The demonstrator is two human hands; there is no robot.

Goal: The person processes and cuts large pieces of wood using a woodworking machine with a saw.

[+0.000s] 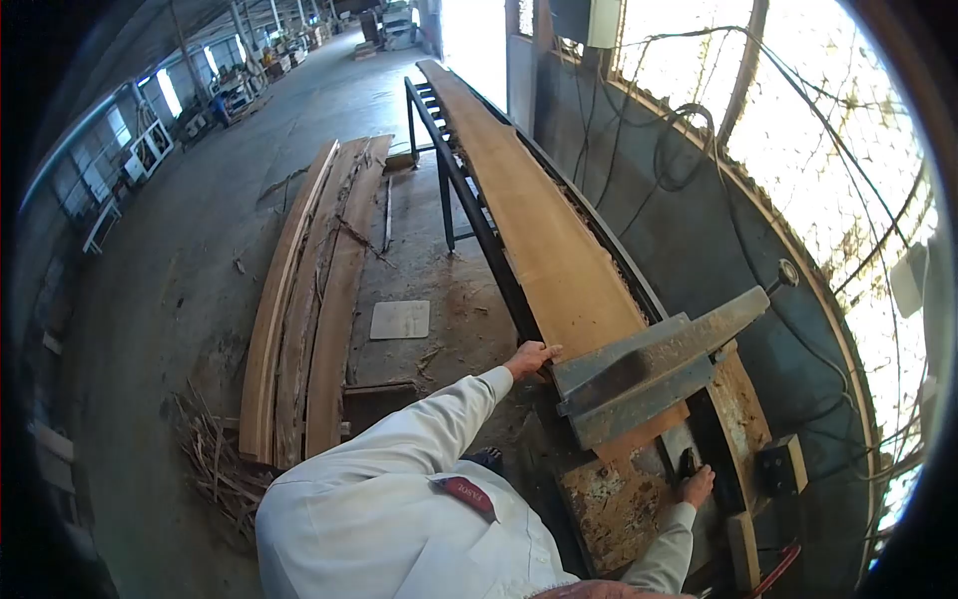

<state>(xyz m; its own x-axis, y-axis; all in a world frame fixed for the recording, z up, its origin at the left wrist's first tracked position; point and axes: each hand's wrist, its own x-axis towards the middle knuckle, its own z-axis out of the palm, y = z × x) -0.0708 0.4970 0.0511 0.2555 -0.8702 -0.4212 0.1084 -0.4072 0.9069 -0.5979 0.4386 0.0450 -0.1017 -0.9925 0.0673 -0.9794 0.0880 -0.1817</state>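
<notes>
A long wooden plank (544, 220) lies on a black metal roller stand (479, 215) and passes under a grey metal machine guard (639, 374). At the plank's left edge, just before the guard, my left hand (532, 359) rests with its fingers bent over the wood. My right hand (698, 485) is beyond the guard, low on the right, with its fingers round a small dark part (687, 461) on the machine table. The short end of the plank shows below the guard, above a rusty, stained plate (614, 514).
Several rough boards (329, 299) lie on the floor at the left, with a heap of bark strips (215, 459) beside them. A pale square slab (400, 319) lies between boards and stand. Cables (689, 150) hang along the right wall by the bright windows.
</notes>
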